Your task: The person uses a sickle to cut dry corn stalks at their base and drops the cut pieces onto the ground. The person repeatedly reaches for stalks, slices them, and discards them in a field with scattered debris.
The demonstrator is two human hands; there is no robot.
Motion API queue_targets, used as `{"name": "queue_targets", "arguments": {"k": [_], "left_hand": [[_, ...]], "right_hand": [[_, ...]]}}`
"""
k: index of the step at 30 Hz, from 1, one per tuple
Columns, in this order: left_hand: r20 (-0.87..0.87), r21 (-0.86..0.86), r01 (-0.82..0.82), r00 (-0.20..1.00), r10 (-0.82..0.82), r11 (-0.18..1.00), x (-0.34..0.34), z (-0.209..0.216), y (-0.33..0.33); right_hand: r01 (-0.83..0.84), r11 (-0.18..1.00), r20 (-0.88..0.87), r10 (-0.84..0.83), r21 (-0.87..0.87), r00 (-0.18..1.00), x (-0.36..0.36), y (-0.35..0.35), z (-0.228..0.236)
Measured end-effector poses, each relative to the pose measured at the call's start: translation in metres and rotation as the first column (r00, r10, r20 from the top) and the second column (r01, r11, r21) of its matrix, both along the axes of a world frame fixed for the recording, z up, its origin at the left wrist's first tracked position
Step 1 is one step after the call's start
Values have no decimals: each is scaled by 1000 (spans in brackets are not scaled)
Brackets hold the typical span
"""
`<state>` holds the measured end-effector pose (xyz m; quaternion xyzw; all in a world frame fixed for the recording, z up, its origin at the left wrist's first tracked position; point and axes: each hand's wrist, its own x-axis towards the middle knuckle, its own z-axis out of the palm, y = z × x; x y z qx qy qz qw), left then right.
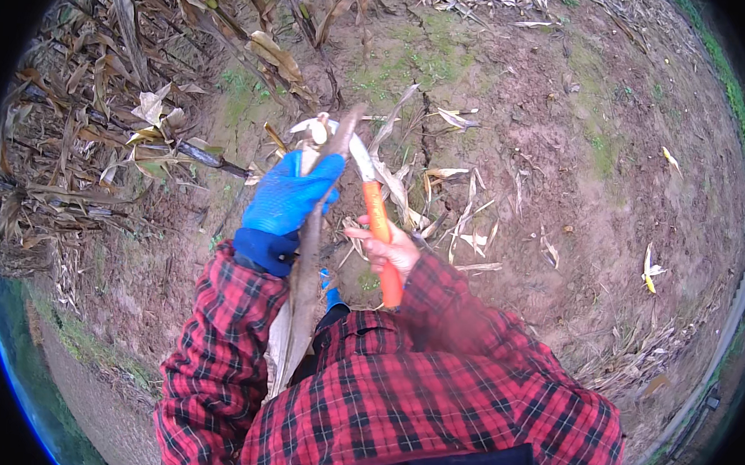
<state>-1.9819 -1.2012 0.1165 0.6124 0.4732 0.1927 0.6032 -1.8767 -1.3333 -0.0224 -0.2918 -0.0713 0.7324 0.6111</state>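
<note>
The left grip [289,195] clamps a dry leafy stalk [304,271] jutting beyond it; the right grip [398,251] clasps an orange-handled sickle [376,209].

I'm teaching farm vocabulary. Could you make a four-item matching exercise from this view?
Column one:
1. Left hand
2. Right hand
3. Sickle handle
4. Dry corn stalks

Column two:
A. Orange
B. At the upper left of the picture
C. Covered by a blue glove
D. Bare

Right pairs: 1-C, 2-D, 3-A, 4-B.
</note>
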Motion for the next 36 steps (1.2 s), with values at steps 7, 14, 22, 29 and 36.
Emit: {"name": "queue_targets", "arguments": {"k": [7, 14, 22, 29, 36], "left_hand": [[158, 282, 332, 909, -385, 900, 18, -10, -41], [-22, -13, 371, 928, -371, 929, -80, -134, -76], [-330, -35, 110, 937, -115, 993, -93, -132, -22], [-441, -279, 236, 830, -342, 931, -114, -155, -18], [-34, -604, 101, 988, -152, 790, -74, -93, -64]], "right_hand": [[8, 998, -5, -8, 59, 1000, -28, 14, -10], [76, 981, -159, -104, -176, 982, -18, 18, 16], [373, 912, 510, -242, -170, 825, 30, -19, -22], [-41, 994, 984, -104, 99, -143, 26, -45, -26], [-80, 988, 940, 99, -132, -326, 20, -33, -52]]}}
